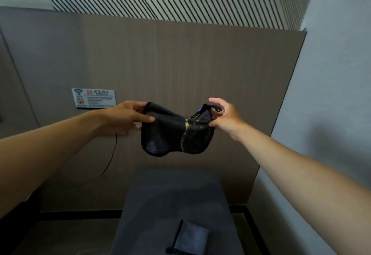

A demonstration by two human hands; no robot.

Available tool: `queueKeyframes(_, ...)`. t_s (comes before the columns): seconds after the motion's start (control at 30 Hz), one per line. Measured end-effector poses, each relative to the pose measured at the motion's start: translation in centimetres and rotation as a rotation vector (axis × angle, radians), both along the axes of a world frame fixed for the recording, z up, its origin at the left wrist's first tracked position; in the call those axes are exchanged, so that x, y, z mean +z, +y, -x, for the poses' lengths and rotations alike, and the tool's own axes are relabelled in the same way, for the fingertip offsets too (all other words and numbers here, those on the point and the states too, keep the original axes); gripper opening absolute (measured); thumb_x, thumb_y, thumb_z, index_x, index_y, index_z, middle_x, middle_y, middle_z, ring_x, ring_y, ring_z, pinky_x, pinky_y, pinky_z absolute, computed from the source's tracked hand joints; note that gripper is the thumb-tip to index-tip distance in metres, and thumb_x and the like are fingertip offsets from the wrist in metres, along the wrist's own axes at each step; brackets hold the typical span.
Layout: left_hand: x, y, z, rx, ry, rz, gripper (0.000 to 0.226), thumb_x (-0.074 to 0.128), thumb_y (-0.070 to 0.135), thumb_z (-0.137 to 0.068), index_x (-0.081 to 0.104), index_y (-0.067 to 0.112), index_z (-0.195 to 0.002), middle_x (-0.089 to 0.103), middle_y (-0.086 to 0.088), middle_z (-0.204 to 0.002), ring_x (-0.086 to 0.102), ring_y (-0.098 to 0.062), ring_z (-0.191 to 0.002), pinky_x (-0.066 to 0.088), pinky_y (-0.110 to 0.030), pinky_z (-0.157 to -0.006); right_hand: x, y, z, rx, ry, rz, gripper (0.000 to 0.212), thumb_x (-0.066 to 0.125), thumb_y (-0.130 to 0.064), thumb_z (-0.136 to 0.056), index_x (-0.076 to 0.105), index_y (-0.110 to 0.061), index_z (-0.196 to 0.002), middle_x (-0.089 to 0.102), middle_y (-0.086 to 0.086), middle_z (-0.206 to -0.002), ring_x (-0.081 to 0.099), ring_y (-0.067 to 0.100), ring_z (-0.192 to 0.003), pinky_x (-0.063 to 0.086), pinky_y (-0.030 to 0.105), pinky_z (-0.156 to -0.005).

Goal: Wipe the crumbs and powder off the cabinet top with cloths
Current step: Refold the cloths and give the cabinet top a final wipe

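Observation:
A dark cloth [170, 134] hangs in the air between both hands, smeared with yellowish crumbs and powder on its right half. My left hand [126, 117] pinches its upper left corner. My right hand [224, 117] grips its upper right corner, where a small loop sticks out. Below them lies the dark grey cabinet top [174, 200]. A second, folded grey-blue cloth [190, 236] rests on the cabinet top near its front edge.
A brown wood-grain wall panel [180, 64] stands behind the cabinet, with a small wifi sign [93, 98] on it. A thin black cable [111, 158] hangs down left of the cabinet. A pale wall [331, 94] closes the right side.

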State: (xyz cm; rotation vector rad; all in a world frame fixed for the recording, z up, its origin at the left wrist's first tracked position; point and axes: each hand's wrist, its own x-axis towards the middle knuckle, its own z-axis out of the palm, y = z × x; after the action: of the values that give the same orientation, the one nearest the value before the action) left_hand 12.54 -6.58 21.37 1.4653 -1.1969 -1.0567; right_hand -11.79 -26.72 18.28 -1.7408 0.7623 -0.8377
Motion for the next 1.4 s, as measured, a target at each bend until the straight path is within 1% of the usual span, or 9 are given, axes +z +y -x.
queueKeyframes(0.17,1.2,0.1,0.6,0.285,-0.111,0.012,0.048,0.077,0.002,-0.08,0.057,0.013,-0.123,0.07,-0.016,-0.111,0.07,-0.028,-0.101,0.06,-0.034,-0.069,3.0,0.5,1.2,-0.043,0.0,-0.015,0.058,0.068,0.018,-0.075,0.059,-0.016,-0.122,0.068,0.014,-0.097,0.067,0.021,-0.079,0.055,0.024,-0.051)
queueKeyframes(0.37,2.0,0.8,0.2,0.309,-0.164,0.067,0.042,0.079,0.009,-0.08,0.064,0.016,-0.119,0.07,-0.016,-0.109,0.07,-0.024,-0.1,0.061,-0.032,-0.075,4.3,0.4,1.7,-0.125,0.045,0.007,0.052,0.078,0.012,-0.071,0.06,-0.013,-0.113,0.063,0.012,-0.092,0.063,0.018,-0.074,0.053,0.02,-0.048)
queueKeyframes(0.5,3.0,1.3,0.4,0.285,-0.497,0.073,0.02,0.077,0.017,-0.083,0.074,0.016,-0.103,0.074,-0.003,-0.09,0.071,-0.011,-0.08,0.055,-0.015,-0.062,5.1,0.2,2.1,-0.064,0.058,0.073,0.039,0.071,0.015,-0.077,0.064,-0.003,-0.111,0.07,0.015,-0.092,0.067,0.017,-0.074,0.056,0.021,-0.056)
queueKeyframes(0.63,3.3,1.3,-0.4,0.256,-0.927,0.078,0.009,0.07,0.033,-0.088,0.074,0.026,-0.092,0.07,0.007,-0.076,0.067,-0.012,-0.071,0.05,-0.026,-0.067,5.2,0.0,1.9,-0.057,0.138,0.223,0.024,0.067,0.011,-0.082,0.07,-0.011,-0.09,0.07,0.012,-0.084,0.065,0.016,-0.075,0.056,0.022,-0.066)
queueKeyframes(0.77,2.9,-0.1,0.4,0.277,-0.779,0.06,0.012,0.058,0.028,-0.097,0.062,0.019,-0.089,0.065,-0.007,-0.087,0.062,-0.025,-0.083,0.051,-0.038,-0.076,4.8,-0.6,1.5,-0.034,0.294,0.391,0.022,0.061,0.002,-0.089,0.07,-0.019,-0.093,0.067,0.006,-0.088,0.06,0.013,-0.081,0.048,0.022,-0.071)
queueKeyframes(1.0,3.2,-1.2,3.6,0.353,-0.789,0.445,0.006,0.055,0.026,-0.099,0.056,0.02,-0.101,0.065,0.001,-0.092,0.061,-0.009,-0.084,0.051,-0.028,-0.07,3.6,0.2,0.3,0.073,0.635,0.542,0.034,0.054,0.005,-0.089,0.063,-0.027,-0.086,0.066,0.002,-0.09,0.064,0.021,-0.089,0.056,0.041,-0.084)
queueKeyframes(1.1,3.7,-2.0,5.0,0.201,-0.92,0.552,0.007,0.054,0.02,-0.099,0.058,0.021,-0.105,0.063,0.005,-0.098,0.06,-0.005,-0.088,0.045,-0.017,-0.073,3.3,1.3,-0.9,0.187,0.587,0.473,0.043,0.054,0.014,-0.081,0.067,-0.022,-0.099,0.068,0.003,-0.092,0.065,0.023,-0.089,0.055,0.041,-0.087)
queueKeyframes(1.2,3.9,-2.8,5.8,0.07,-1.053,0.568,0.01,0.056,0.014,-0.098,0.063,0.016,-0.105,0.063,0.006,-0.096,0.06,-0.01,-0.086,0.044,-0.019,-0.076,4.0,3.9,-2.1,0.486,0.503,0.228,0.061,0.073,0.013,-0.075,0.057,-0.018,-0.125,0.062,0.004,-0.12,0.058,0.015,-0.109,0.05,0.03,-0.093)
queueKeyframes(1.4,3.7,-2.7,4.5,-0.004,-1.108,0.475,0.011,0.062,0.021,-0.095,0.066,0.019,-0.105,0.066,0.009,-0.098,0.062,-0.005,-0.09,0.047,-0.017,-0.079,4.2,6.7,-3.7,0.572,0.514,0.094,0.024,0.079,-0.014,-0.081,0.069,-0.015,-0.103,0.072,0.0,-0.099,0.065,0.017,-0.099,0.052,0.031,-0.091)
